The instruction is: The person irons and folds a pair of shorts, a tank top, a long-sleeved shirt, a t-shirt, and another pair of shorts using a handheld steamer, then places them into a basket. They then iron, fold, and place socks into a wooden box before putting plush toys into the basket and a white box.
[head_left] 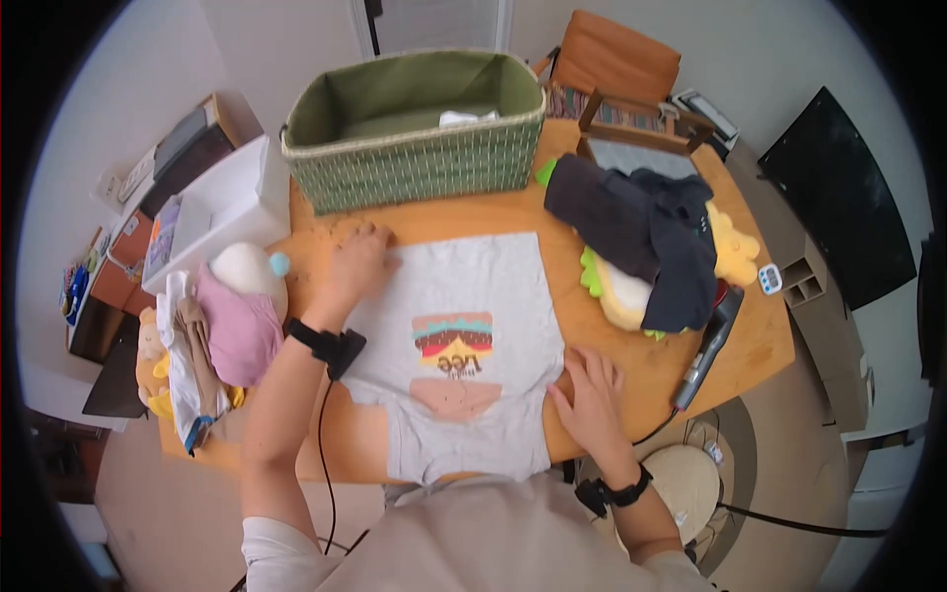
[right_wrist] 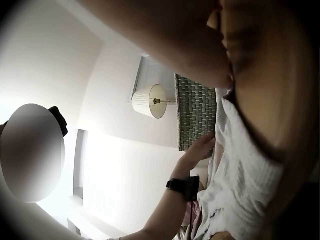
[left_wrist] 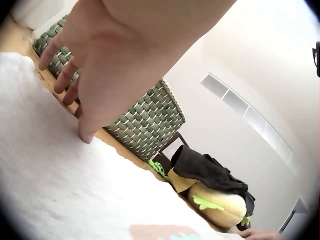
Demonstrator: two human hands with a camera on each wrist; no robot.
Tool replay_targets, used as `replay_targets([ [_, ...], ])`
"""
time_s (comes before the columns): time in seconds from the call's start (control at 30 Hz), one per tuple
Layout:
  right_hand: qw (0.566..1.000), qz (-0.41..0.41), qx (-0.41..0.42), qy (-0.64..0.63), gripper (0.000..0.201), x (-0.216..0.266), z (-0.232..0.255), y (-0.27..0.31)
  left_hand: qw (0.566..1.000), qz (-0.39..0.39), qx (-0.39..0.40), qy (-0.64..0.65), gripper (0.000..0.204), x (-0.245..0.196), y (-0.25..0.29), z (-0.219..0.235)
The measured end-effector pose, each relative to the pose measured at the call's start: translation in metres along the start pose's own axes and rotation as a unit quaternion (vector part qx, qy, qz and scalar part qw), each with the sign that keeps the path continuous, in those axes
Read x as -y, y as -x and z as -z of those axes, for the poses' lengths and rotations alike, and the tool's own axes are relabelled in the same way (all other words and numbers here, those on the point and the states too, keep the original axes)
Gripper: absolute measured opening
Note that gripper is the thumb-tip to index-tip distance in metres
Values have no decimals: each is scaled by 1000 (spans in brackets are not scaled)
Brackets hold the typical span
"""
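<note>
Risking, by the look of it, a skewed or rumpled grey T-shirt [head_left: 464, 281] from any uneven tug, or a slip over the near side of the table [head_left: 646, 380] from cloth reaching that brink, given only light contact from the left hand [head_left: 360, 261], loose-fingered at the far left edge, and the right hand [head_left: 592, 390], spread along the right edge, well apart from each other and clamped on nothing. Lies flat on the tabletop between green basket [head_left: 424, 168] and torso [head_left: 473, 538], long axis from one toward the other, with print [head_left: 452, 340] upside down to the person, hence probably neck end nearest the body.
</note>
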State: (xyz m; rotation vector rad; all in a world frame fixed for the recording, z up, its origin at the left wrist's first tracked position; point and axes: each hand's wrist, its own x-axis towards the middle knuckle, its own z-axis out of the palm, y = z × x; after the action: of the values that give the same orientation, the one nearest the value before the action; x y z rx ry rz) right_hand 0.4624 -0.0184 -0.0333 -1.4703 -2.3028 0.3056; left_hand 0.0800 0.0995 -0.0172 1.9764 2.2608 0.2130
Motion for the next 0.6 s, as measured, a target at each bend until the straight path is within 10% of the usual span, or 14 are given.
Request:
replay_targets([
  [0.17,999,0,-29,-35,28,9,-13,-16,996,22,11,82,23,10,1,-4],
  [0.3,991,-120,54,-18,22,-2,3,-24,993,-19,-113,4,18,16,1,-13],
  [0.37,990,-133,-32,-36,26,-5,9,-22,983,-31,-179,-2,16,11,11,-6],
  [0.6,993,91,39,-63,22,6,36,2,893,-308,316,89,23,-24,177,45],
])
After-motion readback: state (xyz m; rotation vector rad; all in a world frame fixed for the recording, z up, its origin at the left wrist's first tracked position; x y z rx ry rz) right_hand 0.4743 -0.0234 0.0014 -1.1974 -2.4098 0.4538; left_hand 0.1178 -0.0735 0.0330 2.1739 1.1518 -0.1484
